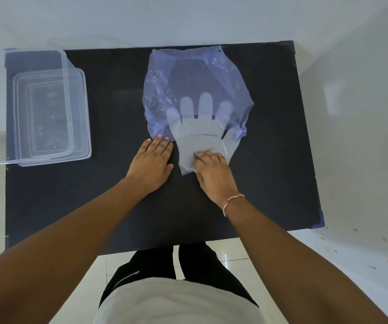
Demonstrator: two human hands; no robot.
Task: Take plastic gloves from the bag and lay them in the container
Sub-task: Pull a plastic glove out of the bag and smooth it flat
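Observation:
A translucent blue plastic bag (197,76) lies flat on the black table (122,206), its mouth toward me. Clear plastic gloves (195,134) stick halfway out of the mouth, their fingers still inside the bag. My right hand (214,174) pinches the cuff end of the gloves. My left hand (152,162) lies flat on the table, its fingertips pressing the bag's near left corner. The clear rectangular container (71,108) stands open at the table's left side, well apart from both hands.
The container's clear lid (84,148) seems to lie under or beside it, jutting out at its right. The table's front edge runs just before my legs. White tiled floor and white walls surround the table.

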